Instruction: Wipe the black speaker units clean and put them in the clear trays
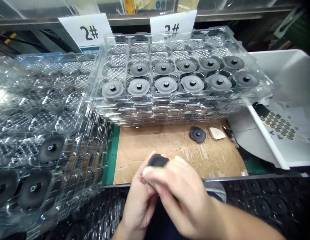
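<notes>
Compartmented trays: clear, thin plastic, glossy, with sharp highlights; their cell floors carry a textured, crosshatched surface point(167, 103).
Rounded black discs with raised centre knobs: matt and smooth, plastic or rubber in look point(166, 84).
Knob tops: a small, lighter ring with a slight shine.
Flat brown cardboard sheet: paper-based, matt, scuffed, with pale rough scrapes point(155, 143).
Green counter surface: matt and smooth point(111, 156).
White open bin: smooth plastic, softly glossy point(290, 76).
White signs marked "2#": flat, smooth paper in look point(87, 31).
Dark disc in the hands: matt; its finer texture is blurred point(157, 160).
</notes>
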Demonstrator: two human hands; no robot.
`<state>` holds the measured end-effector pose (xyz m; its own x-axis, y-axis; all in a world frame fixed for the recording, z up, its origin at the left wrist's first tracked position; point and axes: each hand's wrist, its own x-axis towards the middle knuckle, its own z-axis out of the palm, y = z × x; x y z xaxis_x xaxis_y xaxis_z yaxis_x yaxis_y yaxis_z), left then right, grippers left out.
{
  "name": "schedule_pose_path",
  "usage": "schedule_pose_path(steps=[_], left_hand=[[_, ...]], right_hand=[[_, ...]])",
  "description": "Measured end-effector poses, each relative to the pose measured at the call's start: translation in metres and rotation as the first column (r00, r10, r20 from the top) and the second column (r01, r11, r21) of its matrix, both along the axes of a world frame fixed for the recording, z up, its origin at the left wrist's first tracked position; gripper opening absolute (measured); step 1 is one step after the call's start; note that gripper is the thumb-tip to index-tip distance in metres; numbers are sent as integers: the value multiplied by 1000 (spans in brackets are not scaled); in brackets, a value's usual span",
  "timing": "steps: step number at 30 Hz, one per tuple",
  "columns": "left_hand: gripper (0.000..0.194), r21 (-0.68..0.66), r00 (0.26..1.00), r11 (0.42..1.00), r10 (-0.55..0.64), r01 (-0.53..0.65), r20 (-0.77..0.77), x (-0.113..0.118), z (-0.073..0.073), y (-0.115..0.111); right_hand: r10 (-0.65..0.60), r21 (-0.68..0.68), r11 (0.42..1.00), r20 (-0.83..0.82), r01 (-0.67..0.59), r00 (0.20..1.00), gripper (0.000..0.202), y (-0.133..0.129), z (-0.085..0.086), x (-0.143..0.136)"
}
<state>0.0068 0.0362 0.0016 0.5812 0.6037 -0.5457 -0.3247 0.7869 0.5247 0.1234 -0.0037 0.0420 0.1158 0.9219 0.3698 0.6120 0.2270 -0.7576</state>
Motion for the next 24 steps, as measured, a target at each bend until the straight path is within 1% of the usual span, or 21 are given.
schedule_pose_path(steps=[1, 2, 3, 5, 6, 7, 8, 10, 11, 12, 13, 15, 17, 18, 19, 21, 22, 24], left_hand=[[52, 5, 1000, 1000, 8, -8, -8, -1, 0, 1], [52, 12, 1000, 1000, 3, -3, -9, -1, 0, 2], [51, 21, 1000, 1000, -12, 12, -5, 0, 0, 2], [50, 37, 998, 998, -57, 57, 10, 2, 3, 1], [50, 43, 997, 997, -69, 69, 16, 3, 4, 1], [52, 44, 997, 997, -69, 68, 23, 4, 6, 1], [54, 39, 998, 998, -56, 55, 28, 3, 7, 1], [58, 16, 999, 999, -28, 28, 27, 1, 8, 2], [59, 9, 999, 1000, -26, 26, 28, -1, 8, 3], [60, 7, 999, 999, -34, 34, 30, -2, 8, 4], [60, 4, 998, 999, -47, 46, 33, -2, 8, 4], [58, 6, 999, 999, -32, 31, 40, 0, 9, 4], [51, -3, 999, 1000, 11, -11, 37, 3, 12, 3], [47, -9, 999, 999, 32, -32, 36, 5, 13, 3], [45, -16, 998, 999, 46, -45, 37, 5, 13, 2], [46, -5, 997, 998, 63, -63, 37, 4, 13, 2], [49, 12, 997, 997, 75, -76, 30, 3, 12, 1], [55, 50, 995, 994, 101, -102, 16, 0, 10, 0]], right_hand=[[35, -7, 999, -30, -35, 999, 24, -1, 0, -1], [44, -17, 999, -50, -45, 998, 24, -2, 1, -2], [17, -22, 1000, -51, -18, 999, 24, -1, 2, -2], [-76, -11, 997, -8, 76, 997, 22, 4, 4, -2], [-102, 5, 995, 16, 101, 995, 22, 5, 5, -1], [-95, 21, 995, 24, 94, 995, 22, 5, 6, 0], [-51, 24, 998, 14, 51, 999, 22, 3, 6, 2], [77, -2, 997, -28, -77, 997, 24, -7, 5, 8], [115, -32, 993, -43, -117, 992, 24, -13, 4, 11], [115, -75, 990, -43, -118, 992, 25, -20, 3, 15], [79, -117, 990, -24, -81, 997, 25, -26, 3, 18], [-39, -165, 985, 48, 46, 998, 24, -34, 4, 21], [-116, -119, 984, 119, 130, 986, 25, -34, 6, 19], [-117, -78, 989, 136, 128, 984, 26, -33, 8, 17], [-85, -48, 995, 133, 92, 987, 26, -30, 9, 15], [-6, -54, 998, 81, 10, 997, 24, -24, 10, 13], [-3, -79, 997, 50, 7, 999, 23, -22, 9, 13], [-61, -121, 991, 36, 65, 997, 21, -19, 7, 14]])
